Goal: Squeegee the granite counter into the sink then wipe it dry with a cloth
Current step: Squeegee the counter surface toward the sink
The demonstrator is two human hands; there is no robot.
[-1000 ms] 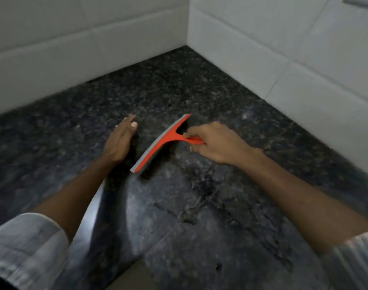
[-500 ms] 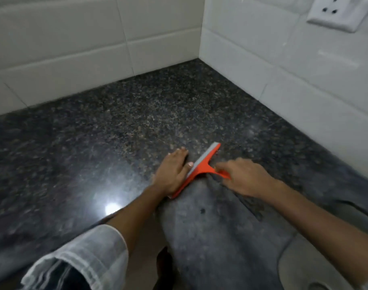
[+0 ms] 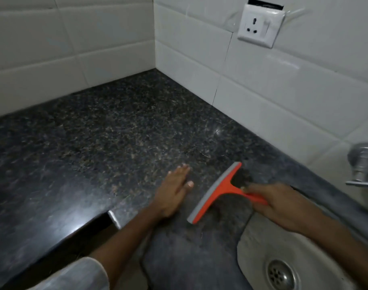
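An orange squeegee [image 3: 218, 191] with a grey rubber blade rests on the dark speckled granite counter [image 3: 107, 135]. My right hand [image 3: 279, 204] grips its orange handle. The blade runs diagonally, just left of the sink's edge. My left hand [image 3: 174, 191] lies flat and open on the granite, a little left of the blade. The steel sink [image 3: 252, 245] with its round drain [image 3: 280, 274] fills the lower right corner. No cloth is in view.
White tiled walls [image 3: 74, 45] meet in a corner behind the counter. A white wall socket [image 3: 259, 28] sits on the right wall. A metal tap [image 3: 363, 164] sticks out at the right edge. The counter's front edge [image 3: 78, 229] drops off at lower left.
The squeegee and my right hand have moved right along the counter to the sink's edge. My left hand has separated from the blade. The view has lifted, showing the socket, tap and sink.
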